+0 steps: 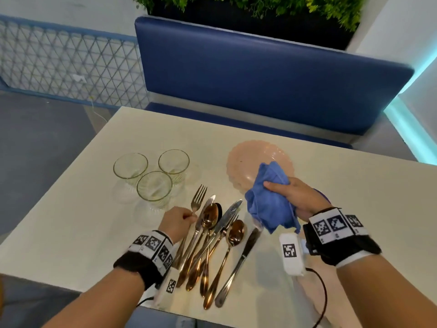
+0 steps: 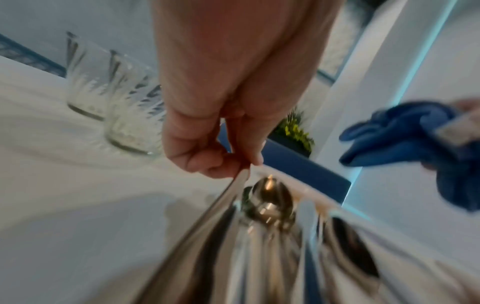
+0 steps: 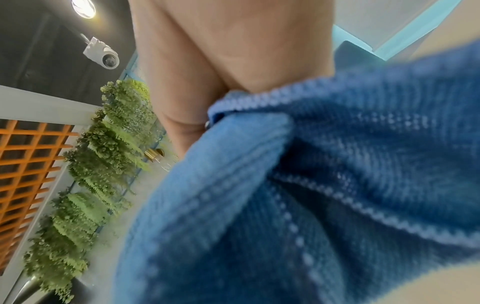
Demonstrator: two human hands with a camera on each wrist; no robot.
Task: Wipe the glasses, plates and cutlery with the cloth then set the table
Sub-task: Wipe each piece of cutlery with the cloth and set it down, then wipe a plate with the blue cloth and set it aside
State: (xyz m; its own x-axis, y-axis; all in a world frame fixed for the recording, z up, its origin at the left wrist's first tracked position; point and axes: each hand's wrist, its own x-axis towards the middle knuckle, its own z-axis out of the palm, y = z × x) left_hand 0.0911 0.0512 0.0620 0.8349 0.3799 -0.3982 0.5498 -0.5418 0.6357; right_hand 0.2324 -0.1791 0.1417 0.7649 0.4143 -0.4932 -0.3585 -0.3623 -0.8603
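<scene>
Cutlery (image 1: 212,242) lies heaped at the near edge of a pale table (image 1: 71,223), the landmark for all else. Left of and beyond the heap stand three empty glasses (image 1: 153,178), close together. At the heap's left side, the left hand (image 1: 177,222) pinches the neck of a fork (image 1: 197,202) between thumb and curled fingers. Right of the heap, the right hand (image 1: 298,197) grips a bunched blue cloth (image 1: 269,204) above the near rim of a pink scalloped plate (image 1: 248,159).
</scene>
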